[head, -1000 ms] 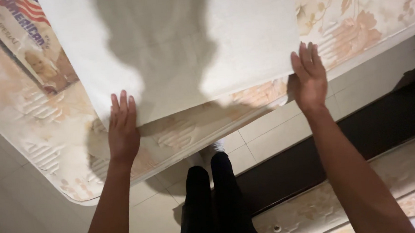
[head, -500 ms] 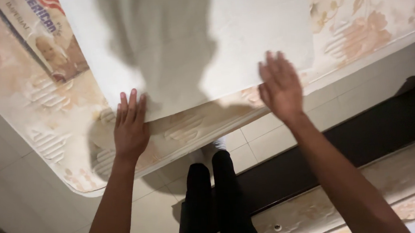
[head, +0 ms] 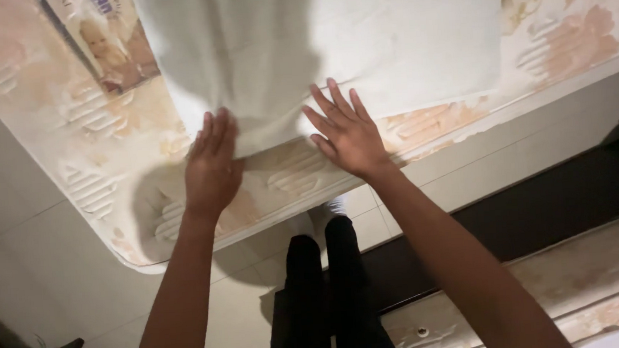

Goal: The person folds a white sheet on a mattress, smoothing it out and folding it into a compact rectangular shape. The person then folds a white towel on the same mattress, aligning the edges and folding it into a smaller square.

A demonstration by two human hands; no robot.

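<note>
Both hands have slid inward along cloth [head: 330,44] near edge on mattress [head: 94,158]. Left hand [head: 212,165] and right hand [head: 346,132] flat, fingers spread, pressing, smoothing toward middle.

Pale tiled floor [head: 44,276] below, crossed by a dark band [head: 541,210] at right. Quilted mattress [head: 574,43] with a peach floral pattern (corner rounded, edge piped in white) across the top. A second patterned surface [head: 546,288] at lower right. Dim light, strong shadows.
</note>
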